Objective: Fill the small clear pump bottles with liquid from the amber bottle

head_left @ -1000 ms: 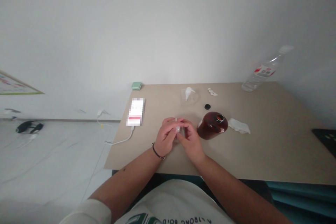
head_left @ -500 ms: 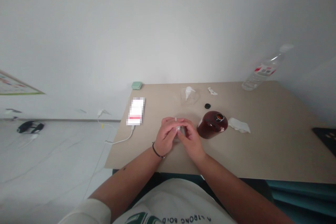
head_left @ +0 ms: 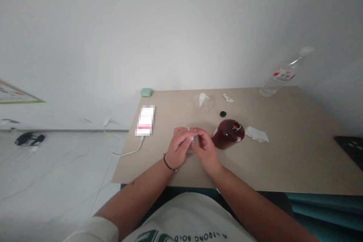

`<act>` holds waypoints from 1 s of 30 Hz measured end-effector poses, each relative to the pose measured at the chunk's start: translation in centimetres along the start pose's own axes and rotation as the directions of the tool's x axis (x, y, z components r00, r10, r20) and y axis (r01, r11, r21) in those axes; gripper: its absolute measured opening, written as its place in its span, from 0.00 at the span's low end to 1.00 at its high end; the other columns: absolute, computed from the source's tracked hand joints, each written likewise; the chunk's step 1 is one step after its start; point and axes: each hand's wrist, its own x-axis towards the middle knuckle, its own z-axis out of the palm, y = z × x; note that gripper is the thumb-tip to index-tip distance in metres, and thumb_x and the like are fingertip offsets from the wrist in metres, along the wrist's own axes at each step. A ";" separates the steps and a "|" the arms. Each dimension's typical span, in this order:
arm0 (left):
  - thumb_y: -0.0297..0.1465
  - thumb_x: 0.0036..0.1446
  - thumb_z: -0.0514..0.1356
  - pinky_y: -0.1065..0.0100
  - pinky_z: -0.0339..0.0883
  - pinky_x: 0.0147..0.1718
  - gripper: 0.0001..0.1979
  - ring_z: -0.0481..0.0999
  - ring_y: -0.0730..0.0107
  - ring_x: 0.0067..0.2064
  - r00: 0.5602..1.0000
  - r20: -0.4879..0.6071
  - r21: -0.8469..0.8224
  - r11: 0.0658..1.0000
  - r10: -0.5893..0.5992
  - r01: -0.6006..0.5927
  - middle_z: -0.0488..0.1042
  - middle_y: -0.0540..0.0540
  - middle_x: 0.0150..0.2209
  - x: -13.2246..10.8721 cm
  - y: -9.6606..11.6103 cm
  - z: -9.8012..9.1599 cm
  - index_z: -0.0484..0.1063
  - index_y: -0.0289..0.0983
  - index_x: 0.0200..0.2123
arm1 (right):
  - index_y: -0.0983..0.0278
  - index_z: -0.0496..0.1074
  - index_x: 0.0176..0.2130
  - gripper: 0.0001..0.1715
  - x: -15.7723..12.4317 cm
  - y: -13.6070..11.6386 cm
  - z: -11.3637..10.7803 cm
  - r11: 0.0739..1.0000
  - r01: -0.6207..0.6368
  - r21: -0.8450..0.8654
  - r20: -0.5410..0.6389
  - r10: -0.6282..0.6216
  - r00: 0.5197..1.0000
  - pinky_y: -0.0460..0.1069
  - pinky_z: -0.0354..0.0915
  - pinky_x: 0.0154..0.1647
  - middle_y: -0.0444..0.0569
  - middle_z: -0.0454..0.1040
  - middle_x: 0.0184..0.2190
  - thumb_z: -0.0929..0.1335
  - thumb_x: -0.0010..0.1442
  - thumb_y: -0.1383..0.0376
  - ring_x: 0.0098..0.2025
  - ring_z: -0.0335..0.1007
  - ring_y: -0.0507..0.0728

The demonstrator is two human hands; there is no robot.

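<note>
My left hand (head_left: 178, 146) and my right hand (head_left: 205, 150) meet over the middle of the beige table (head_left: 283, 159). Both have their fingers curled round a small clear plastic item with a white tip (head_left: 192, 138), pinched between them; I cannot make out what it is. Just right of my right hand stands a brown glass bottle (head_left: 228, 134) with its mouth uncovered. A small black cap (head_left: 222, 114) lies beyond the bottle.
A phone (head_left: 145, 120) on a white charging cable lies at the left of the table. A crumpled tissue (head_left: 256, 134) lies right of the bottle. At the back are a clear plastic wrapper (head_left: 203, 101), a green case (head_left: 146, 92) and a water bottle (head_left: 280, 74).
Both hands stay together on the small clear item, with only slight finger movement. The view has shifted a little.
</note>
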 end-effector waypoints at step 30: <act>0.37 0.71 0.51 0.51 0.62 0.57 0.17 0.73 0.59 0.54 0.997 0.032 0.030 0.997 -0.066 0.065 0.78 0.41 0.54 -0.3 0.0 0.0 0.77 0.42 0.51 | 0.56 0.74 0.42 0.13 0.0 0.4 -0.5 0.991 0.037 -0.132 -0.015 -0.039 0.999 0.59 0.65 0.59 0.50 0.75 0.49 0.74 0.56 0.61 0.53 0.71 0.61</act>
